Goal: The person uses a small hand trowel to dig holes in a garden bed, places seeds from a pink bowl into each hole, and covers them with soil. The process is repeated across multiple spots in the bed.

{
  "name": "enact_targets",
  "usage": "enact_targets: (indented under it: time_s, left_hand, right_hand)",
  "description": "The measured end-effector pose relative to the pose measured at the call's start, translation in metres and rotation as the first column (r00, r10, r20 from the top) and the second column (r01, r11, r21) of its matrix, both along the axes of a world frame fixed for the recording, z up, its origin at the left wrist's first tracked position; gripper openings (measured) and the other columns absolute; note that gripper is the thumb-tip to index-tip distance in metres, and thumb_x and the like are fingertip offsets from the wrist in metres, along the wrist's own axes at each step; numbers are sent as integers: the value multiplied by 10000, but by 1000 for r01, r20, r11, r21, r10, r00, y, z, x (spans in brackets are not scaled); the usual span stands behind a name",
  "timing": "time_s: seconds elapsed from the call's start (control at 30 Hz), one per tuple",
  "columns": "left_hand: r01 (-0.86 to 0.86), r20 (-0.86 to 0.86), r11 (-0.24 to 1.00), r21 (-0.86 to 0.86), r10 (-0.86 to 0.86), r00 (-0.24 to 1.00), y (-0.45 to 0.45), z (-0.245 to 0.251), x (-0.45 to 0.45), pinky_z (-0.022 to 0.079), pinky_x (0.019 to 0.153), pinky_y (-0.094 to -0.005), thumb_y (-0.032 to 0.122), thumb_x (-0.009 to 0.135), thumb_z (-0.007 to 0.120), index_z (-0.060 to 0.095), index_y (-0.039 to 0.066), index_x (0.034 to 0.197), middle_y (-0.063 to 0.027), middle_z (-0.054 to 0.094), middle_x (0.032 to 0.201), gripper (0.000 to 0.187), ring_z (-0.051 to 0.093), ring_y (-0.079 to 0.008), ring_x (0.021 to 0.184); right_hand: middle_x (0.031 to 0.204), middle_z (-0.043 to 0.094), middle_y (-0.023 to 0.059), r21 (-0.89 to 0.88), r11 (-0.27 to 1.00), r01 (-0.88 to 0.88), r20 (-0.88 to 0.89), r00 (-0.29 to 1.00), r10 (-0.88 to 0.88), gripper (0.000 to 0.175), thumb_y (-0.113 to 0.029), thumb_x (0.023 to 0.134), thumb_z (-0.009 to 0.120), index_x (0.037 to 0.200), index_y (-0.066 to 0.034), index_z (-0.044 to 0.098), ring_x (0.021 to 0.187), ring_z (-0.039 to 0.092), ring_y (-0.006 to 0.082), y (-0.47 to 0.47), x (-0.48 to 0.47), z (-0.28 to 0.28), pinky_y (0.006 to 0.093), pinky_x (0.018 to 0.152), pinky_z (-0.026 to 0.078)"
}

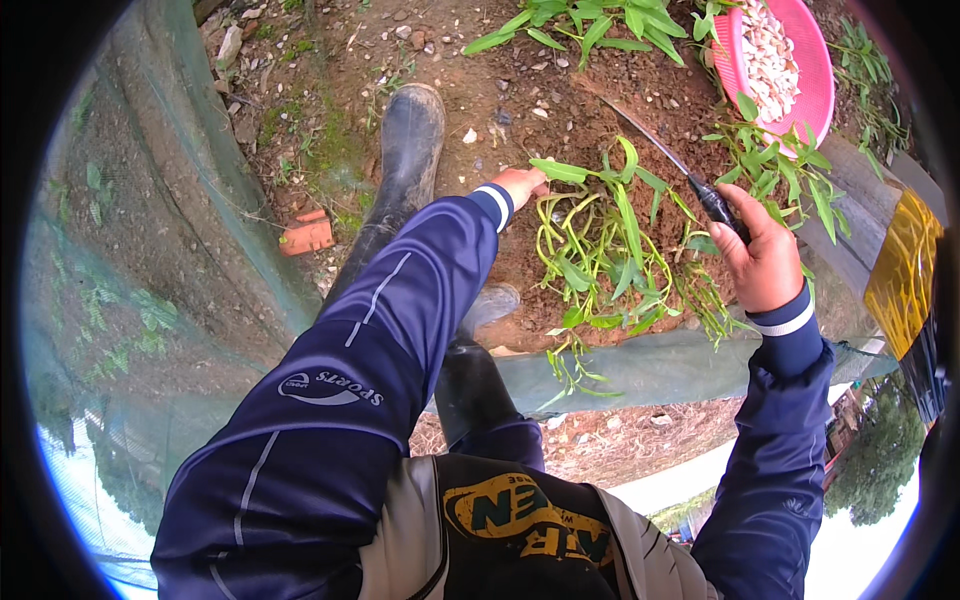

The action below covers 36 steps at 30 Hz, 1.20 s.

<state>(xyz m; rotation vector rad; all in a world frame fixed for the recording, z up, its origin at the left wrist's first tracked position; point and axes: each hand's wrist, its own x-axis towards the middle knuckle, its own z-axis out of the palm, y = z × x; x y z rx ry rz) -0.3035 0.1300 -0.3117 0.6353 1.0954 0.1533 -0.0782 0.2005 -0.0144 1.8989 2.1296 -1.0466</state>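
My right hand grips the dark handle of a long thin-bladed tool, perhaps a sickle or knife, whose blade points up and left over the brown soil. My left hand reaches down at the left edge of a heap of leafy green stems; its fingertips are partly hidden, so whether it holds a stem does not show. The heap lies on the soil between my hands. At the upper right stands a pink plastic basket holding many pale garlic cloves.
More leafy plants grow at the top, and others beside the basket. Green netting rises on the left; a low strip of it runs behind the heap. A broken brick piece lies left of my rubber boot.
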Motion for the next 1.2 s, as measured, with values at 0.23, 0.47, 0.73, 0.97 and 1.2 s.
enact_targets:
  time_s: [0.23, 0.47, 0.73, 0.97, 1.2]
  left_hand:
    - [-59, -196, 998, 25, 62, 979, -23, 63, 61, 486, 714, -324, 325, 814, 711, 536, -63, 1087, -115, 629, 915, 506, 581, -188, 756]
    - [-252, -312, 963, 94, 269, 911, -46, 105, 96, 378, 1017, -390, 266, 903, 546, 355, -44, 1353, -256, 505, 1288, 579, 496, -360, 1195]
    - [-227, -276, 889, 397, 352, 894, -68, 115, 121, 220, 1117, -442, 226, 886, 512, 197, -67, 1402, -316, 271, 1415, 672, 260, -428, 1336]
    - [-158, -312, 902, 402, 297, 903, -72, 119, 131, 231, 1115, -437, 213, 871, 532, 186, 22, 1438, -291, 229, 1449, 691, 256, -430, 1338]
    - [101, -390, 934, 344, 45, 920, -79, 108, 148, 182, 1133, -431, 319, 917, 459, 183, -3, 1447, -307, 203, 1463, 679, 193, -425, 1372]
  right_hand:
    - [819, 650, 179, -19, 954, -300, 184, 937, 298, 346, -152, 803, 676, 1138, -111, 599, 757, 633, 367, 31, -14, 10, 418, 656, 497]
    - [703, 599, 119, -17, 785, -619, 295, 747, 595, 357, -198, 765, 680, 1112, -133, 626, 636, 617, 309, 47, -42, 13, 412, 582, 499]
    - [696, 609, 88, -136, 566, -813, 354, 494, 794, 208, -170, 776, 583, 971, -116, 632, 637, 654, 251, 23, -77, 6, 367, 525, 514]
    - [697, 613, 95, -173, 502, -847, 344, 426, 837, 204, -177, 774, 584, 952, -88, 624, 649, 658, 252, 27, -94, 22, 354, 527, 511]
    - [668, 613, 121, -257, 445, -858, 337, 351, 873, 274, -160, 755, 606, 1020, -103, 645, 642, 645, 267, 41, -93, -25, 379, 543, 507]
